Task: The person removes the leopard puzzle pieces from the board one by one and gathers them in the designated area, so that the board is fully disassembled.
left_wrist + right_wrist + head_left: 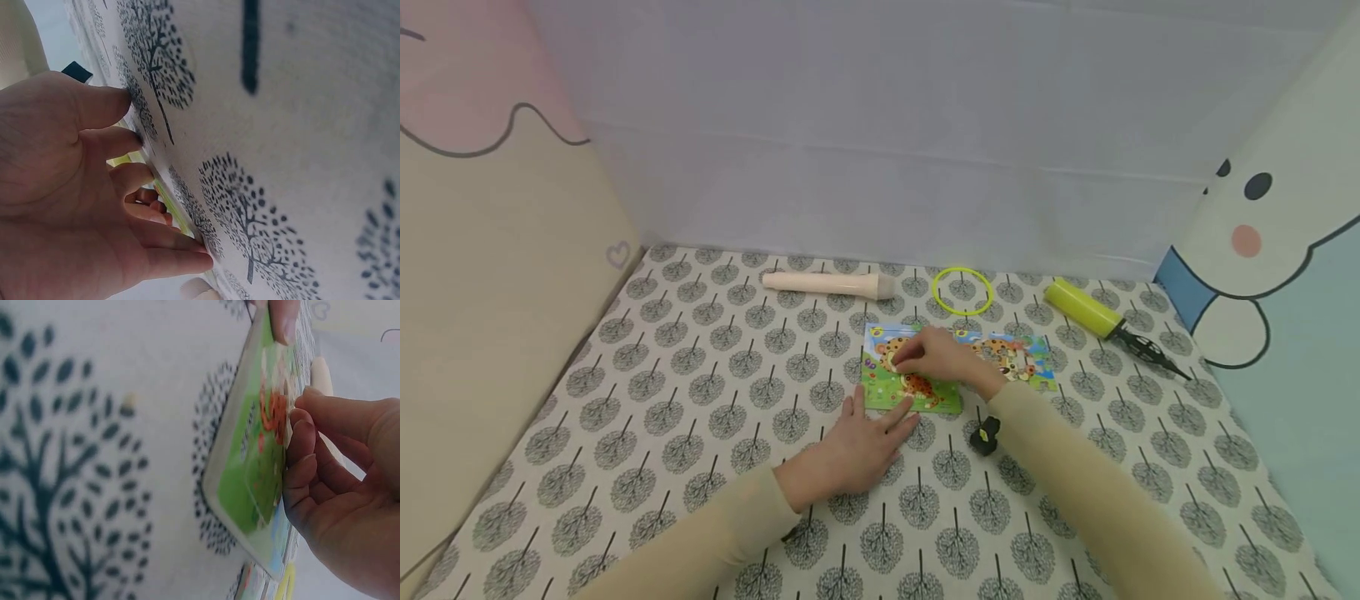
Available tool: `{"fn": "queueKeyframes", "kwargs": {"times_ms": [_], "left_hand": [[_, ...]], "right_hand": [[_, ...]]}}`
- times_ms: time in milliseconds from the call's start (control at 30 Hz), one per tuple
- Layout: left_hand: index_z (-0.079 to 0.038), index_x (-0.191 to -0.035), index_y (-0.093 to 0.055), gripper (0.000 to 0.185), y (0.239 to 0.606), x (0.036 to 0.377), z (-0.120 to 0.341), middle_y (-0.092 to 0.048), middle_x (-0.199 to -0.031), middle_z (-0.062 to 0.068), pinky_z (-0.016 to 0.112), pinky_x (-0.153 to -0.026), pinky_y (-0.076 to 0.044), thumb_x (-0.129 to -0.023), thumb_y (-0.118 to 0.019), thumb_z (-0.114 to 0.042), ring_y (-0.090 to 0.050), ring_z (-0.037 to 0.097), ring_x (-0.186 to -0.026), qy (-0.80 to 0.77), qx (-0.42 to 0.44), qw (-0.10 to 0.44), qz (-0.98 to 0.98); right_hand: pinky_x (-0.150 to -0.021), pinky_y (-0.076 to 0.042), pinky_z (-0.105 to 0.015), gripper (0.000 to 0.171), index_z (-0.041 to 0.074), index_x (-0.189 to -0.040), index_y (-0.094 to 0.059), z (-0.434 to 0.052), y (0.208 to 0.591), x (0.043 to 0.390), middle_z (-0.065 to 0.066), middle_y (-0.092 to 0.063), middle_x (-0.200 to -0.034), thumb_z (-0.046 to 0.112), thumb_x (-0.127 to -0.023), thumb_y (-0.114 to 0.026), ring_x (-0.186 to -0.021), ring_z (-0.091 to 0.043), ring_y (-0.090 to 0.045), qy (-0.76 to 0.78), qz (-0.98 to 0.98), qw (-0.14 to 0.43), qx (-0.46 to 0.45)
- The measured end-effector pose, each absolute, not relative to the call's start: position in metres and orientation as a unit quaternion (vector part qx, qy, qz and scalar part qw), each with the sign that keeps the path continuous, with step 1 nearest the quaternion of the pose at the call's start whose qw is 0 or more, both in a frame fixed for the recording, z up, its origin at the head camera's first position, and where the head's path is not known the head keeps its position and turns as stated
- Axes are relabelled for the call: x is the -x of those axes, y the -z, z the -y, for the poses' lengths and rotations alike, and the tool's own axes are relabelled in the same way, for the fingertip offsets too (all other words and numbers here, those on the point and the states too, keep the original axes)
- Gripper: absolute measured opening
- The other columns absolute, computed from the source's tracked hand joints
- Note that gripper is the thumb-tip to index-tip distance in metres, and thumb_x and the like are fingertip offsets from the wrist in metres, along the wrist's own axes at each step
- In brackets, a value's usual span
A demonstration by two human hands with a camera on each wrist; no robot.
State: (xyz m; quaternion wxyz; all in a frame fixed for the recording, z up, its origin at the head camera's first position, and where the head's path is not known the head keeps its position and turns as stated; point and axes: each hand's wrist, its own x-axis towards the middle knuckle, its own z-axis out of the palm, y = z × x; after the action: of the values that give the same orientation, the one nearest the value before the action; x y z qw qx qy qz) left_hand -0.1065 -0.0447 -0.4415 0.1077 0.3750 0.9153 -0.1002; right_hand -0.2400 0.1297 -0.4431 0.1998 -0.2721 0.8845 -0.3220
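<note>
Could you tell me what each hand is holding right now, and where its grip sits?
Neither hand holds anything: left fingertips press the puzzle board's near edge; right fingertips touch its face.

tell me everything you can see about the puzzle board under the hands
The puzzle board is a flat, thin rectangular tray with a pale rim, printed with green grass and an orange spotted animal. It lies flat on the tree-patterned cloth. The right hand rests on top, fingers curled; the left hand touches its near edge with straight fingers.

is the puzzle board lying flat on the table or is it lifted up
Flat. The puzzle board lies on the tablecloth; the left hand touches its near edge with straight fingers, and the right hand rests fingertips on top.
</note>
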Motion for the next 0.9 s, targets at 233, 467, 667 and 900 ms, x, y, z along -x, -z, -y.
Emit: {"fn": "queueKeyframes", "kwargs": {"times_ms": [233,467,667,900], "left_hand": [[-0.024,-0.153,-0.024,0.057,0.436,0.109,0.047,-0.013,-0.158,0.001,0.062,-0.099,-0.034,-0.101,-0.038,-0.043,-0.023,0.066,-0.122,0.074,-0.378,0.123,-0.914],[-0.024,-0.153,-0.024,0.057,0.438,0.111,0.051,-0.012,-0.158,0.003,0.063,-0.101,-0.030,-0.101,-0.040,-0.041,-0.021,0.066,-0.123,0.051,-0.387,0.137,-0.910],[-0.024,-0.153,-0.026,0.057,0.436,0.111,0.055,-0.014,-0.158,0.003,0.063,-0.103,-0.027,-0.100,-0.044,-0.040,-0.021,0.064,-0.124,0.043,-0.396,0.135,-0.907],[-0.025,-0.153,-0.026,0.059,0.433,0.112,0.054,-0.014,-0.158,0.002,0.063,-0.103,-0.027,-0.100,-0.045,-0.042,-0.021,0.065,-0.124,0.049,-0.397,0.142,-0.906]], "right_hand": [[-0.071,-0.052,-0.027,0.013,0.013,-0.099,-0.076,-0.120,0.445,0.238,0.006,-0.070,-0.092,0.019,-0.089,-0.070,-0.077,-0.007,-0.062,0.315,-0.884,0.198,0.284],[-0.073,-0.051,-0.027,0.015,0.012,-0.102,-0.076,-0.116,0.445,0.236,0.004,-0.071,-0.096,0.017,-0.090,-0.068,-0.081,-0.007,-0.062,0.311,-0.886,0.199,0.280],[-0.078,-0.052,-0.029,0.016,0.010,-0.104,-0.075,-0.113,0.442,0.234,0.003,-0.070,-0.097,0.016,-0.092,-0.066,-0.086,-0.008,-0.062,0.322,-0.881,0.213,0.272],[-0.082,-0.051,-0.032,0.016,0.008,-0.104,-0.073,-0.113,0.441,0.234,0.001,-0.069,-0.097,0.014,-0.092,-0.066,-0.088,-0.012,-0.062,0.346,-0.876,0.222,0.253]]}}
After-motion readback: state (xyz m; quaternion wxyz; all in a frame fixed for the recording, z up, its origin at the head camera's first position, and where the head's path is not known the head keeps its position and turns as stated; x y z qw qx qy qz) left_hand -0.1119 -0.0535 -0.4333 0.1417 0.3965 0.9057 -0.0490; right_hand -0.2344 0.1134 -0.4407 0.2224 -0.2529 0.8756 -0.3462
